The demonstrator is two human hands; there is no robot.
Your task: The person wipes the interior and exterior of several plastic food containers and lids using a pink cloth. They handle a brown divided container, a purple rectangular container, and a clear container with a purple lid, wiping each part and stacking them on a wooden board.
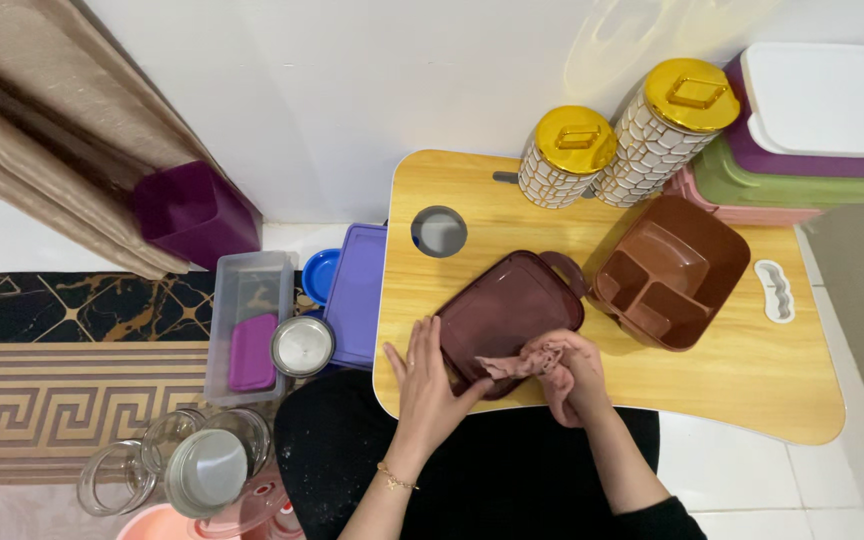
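Observation:
A dark brown rectangular lid (507,312) with a loop handle lies flat on a small wooden lap table (752,380). My left hand (426,383) rests flat on the lid's near left corner, fingers spread. My right hand (570,372) is closed around a crumpled pinkish-brown cloth (532,358) that presses on the lid's near right edge. To the right of the lid sits a brown divided container (670,270), open and empty.
Two white patterned canisters with gold lids (565,155) (666,125) stand at the table's back. Stacked purple, green and pink boxes (802,150) fill the back right. On the floor at left are a clear tub (247,320), a purple lid (358,295), glass jars (187,465) and a purple bin (195,212).

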